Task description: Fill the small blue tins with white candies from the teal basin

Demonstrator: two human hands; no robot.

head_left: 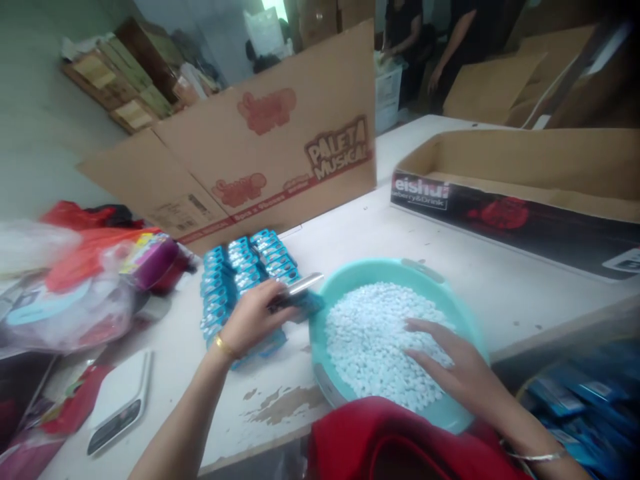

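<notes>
A turquoise basin (pixel 333 380) full of small white pellets (pixel 380 333) rests at the table's front edge. My right hand (pixel 445 360) is over the pellets with its fingers apart, and no object shows in it. Left of the basin, my left hand (pixel 260 313) is closed around a metal scoop (pixel 305 285), blurred, its bright end pointing at the basin's rim. A dark blue packet (pixel 307 307) shows just below the scoop, beside the fingers. Behind my left hand, blue packets (pixel 217 287) stand in several overlapping rows on the table.
A large cardboard box (pixel 280 153) stands behind the packets. An open black-sided carton (pixel 500 207) lies at the right. A white scale (pixel 123 393) and plastic bags (pixel 75 293) are at the left. More blue packets (pixel 585 400) sit low at the right. Two people (pixel 400 33) stand in the background.
</notes>
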